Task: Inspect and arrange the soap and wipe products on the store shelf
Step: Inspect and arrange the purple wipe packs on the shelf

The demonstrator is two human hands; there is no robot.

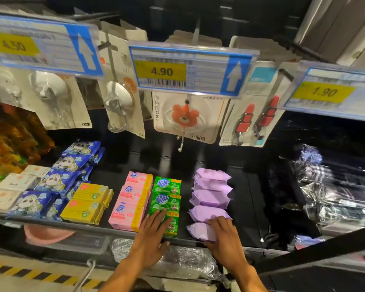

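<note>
Both forearms reach up from the bottom of the view to the front lip of the black store shelf [247,197]. The left hand [153,234] lies palm down on the frontmost green cardboard soap box [172,227]. Its fingers [158,218] are straight, spread and released, pressing rather than grasping, and the thumb sits by the shelf edge. That looks like a pose for sliding the box square with the edge.

The right hand [224,232] covers the frontmost soft purple plastic wipe pack [199,231]. Its fingers [218,221] curl over the pack's far side and the thumb hooks the near edge, so it appears to be grasping the pack, probably to pull it forward or straighten it.

Behind each hand the same product runs back in a single file: two more green soap boxes [167,186], and a line of overlapping purple packs [211,199], each lapped on the next. The files sit near each other with a bare strip of shelf between.

Left of the green file, just beside it, stand pink soap boxes [131,199], then yellow soap boxes [86,205] and blue cartoon-printed pouches [57,182].

Farther back hang carded adhesive hooks [184,118], under a yellow-and-blue price label [162,71] reading 4.90.
</note>
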